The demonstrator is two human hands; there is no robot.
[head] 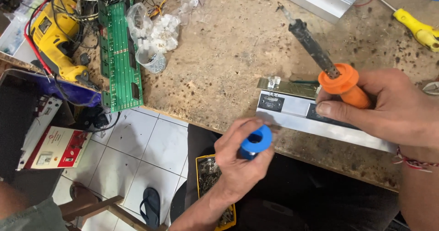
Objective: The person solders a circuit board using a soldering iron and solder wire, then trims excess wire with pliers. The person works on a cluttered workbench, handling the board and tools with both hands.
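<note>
I'm gripping the soldering iron (315,48) by its orange handle in my right hand (388,107), tip raised over the counter (219,66); my left hand (238,162) is clutching a blue solder spool (256,142). The hot tip could be scorching the strip board (320,119) if it dips.

Soldering iron and solder spool held over a scarred worktop (219,66)

The right hand (388,107) grips an orange-handled soldering iron (320,57), tip tilted up and away, above a long silver panel (320,126); the left hand (240,162) holds a blue solder spool (256,141) at the worktop's edge.
</note>
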